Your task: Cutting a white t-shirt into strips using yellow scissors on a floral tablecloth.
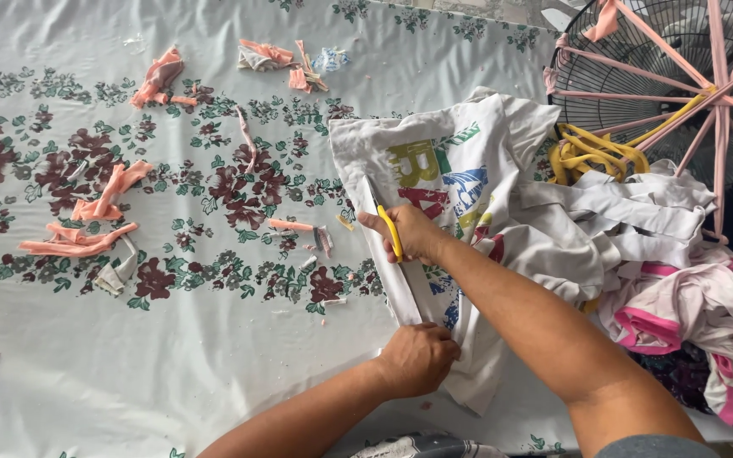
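White shirt (468, 170) under both hands, left (417, 358) pinning, right (413, 233) gripping scissors (388, 225)

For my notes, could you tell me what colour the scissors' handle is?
Yellow: the scissors' handle shows in the right hand, in the head view.

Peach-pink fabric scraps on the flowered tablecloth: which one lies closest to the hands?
The short peach-pink fabric strip just left of the white printed shirt, nearest the right hand holding yellow-handled scissors; the others lie farther left or up.
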